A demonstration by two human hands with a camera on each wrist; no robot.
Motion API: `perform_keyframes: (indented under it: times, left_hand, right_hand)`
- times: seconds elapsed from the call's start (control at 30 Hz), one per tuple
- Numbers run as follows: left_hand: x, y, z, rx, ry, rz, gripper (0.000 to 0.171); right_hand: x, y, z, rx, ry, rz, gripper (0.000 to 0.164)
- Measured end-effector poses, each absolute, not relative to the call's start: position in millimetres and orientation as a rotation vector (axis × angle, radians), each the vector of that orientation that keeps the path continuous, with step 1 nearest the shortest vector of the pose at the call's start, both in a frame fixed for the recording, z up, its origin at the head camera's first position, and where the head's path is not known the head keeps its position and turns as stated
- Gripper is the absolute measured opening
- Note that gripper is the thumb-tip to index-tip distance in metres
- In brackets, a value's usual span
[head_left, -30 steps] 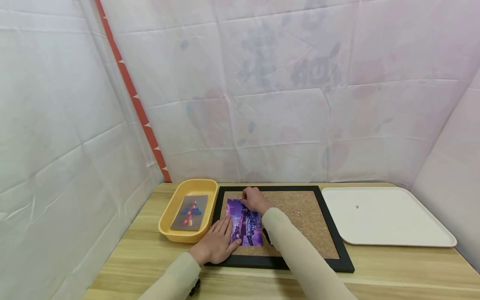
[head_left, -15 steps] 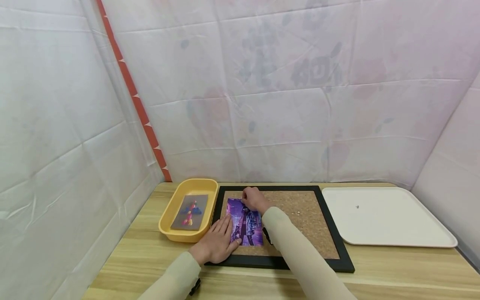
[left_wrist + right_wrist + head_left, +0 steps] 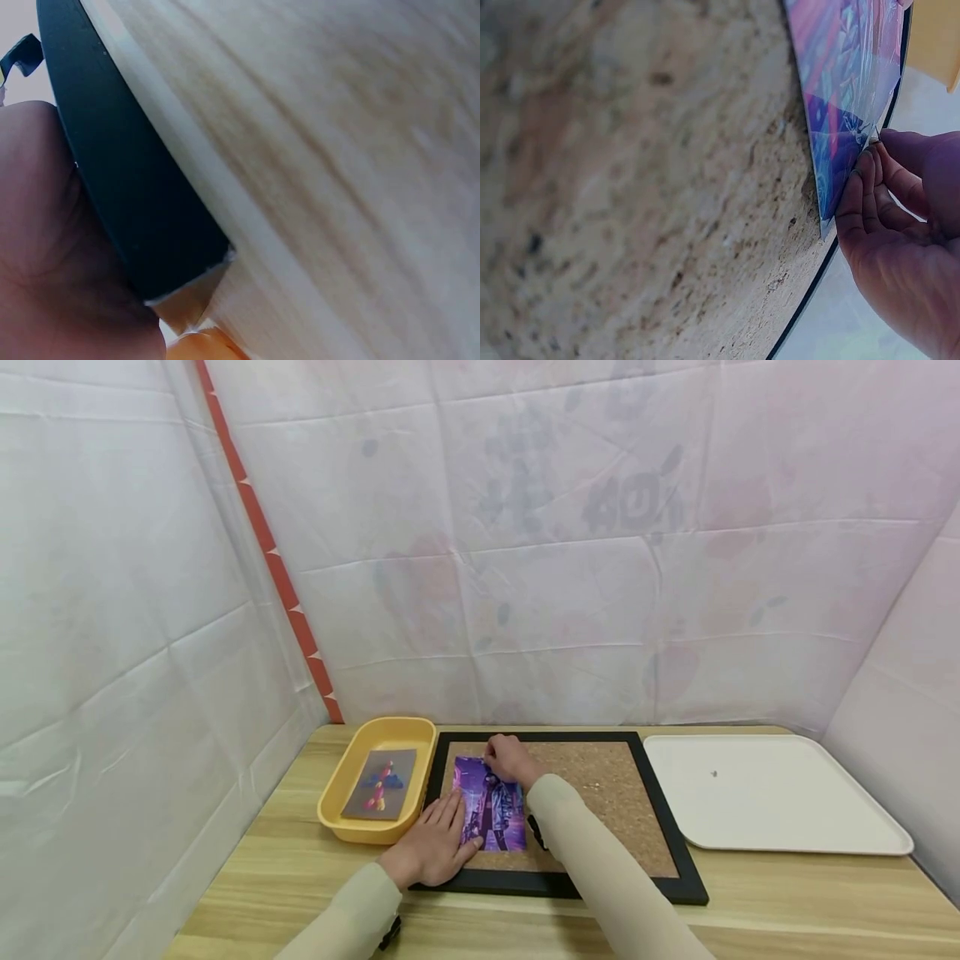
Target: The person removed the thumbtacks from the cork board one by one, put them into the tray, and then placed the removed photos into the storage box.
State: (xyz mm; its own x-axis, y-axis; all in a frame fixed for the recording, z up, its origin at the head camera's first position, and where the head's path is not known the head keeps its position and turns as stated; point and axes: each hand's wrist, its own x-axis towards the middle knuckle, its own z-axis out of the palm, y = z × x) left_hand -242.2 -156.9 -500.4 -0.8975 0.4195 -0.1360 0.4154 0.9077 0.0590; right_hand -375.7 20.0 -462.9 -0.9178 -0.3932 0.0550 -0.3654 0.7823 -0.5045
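Note:
A purple picture sheet (image 3: 489, 810) with a printed figure lies on the left part of a black-framed cork board (image 3: 600, 793). My left hand (image 3: 433, 847) rests flat over the sheet's left edge and the frame's lower left corner, fingers straight. At the sheet's top edge, my right hand (image 3: 513, 760) has its fingers curled. The right wrist view shows thumb and forefinger pinching a tiny pushpin (image 3: 874, 136) against the glossy sheet (image 3: 844, 112); most of the pin is hidden. The left wrist view has only the heel of the hand (image 3: 60, 247) on the black frame (image 3: 127, 165).
Left of the board stands a yellow basin (image 3: 330, 810) holding a grey picture card (image 3: 380, 785). To the right lies a white tray (image 3: 795, 802) with one small pin-like thing (image 3: 714, 773) on it. A white sheet curtain (image 3: 555, 568) closes off the back.

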Motion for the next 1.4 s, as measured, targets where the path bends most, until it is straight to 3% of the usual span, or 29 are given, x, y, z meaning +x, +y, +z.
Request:
perform_keyframes:
  times: [0.43, 0.6, 1.4]
  left_hand:
    - [-243.7, -157.1, -498.6, 0.651, 2.935, 0.044, 0.078]
    - [-244.8, -155.7, -497.5, 0.665, 2.942, 0.039, 0.078]
    - [-239.5, -158.6, -501.2, 0.653, 2.935, 0.094, 0.078]
  right_hand:
    - [-368.5, 26.6, -460.9, -0.617, 2.922, -1.045, 0.015]
    - [-358.4, 40.4, -456.2, -0.638, 2.960, -1.147, 0.008]
    - [-314.7, 97.3, -433.1, -0.782, 3.008, -1.128, 0.006]
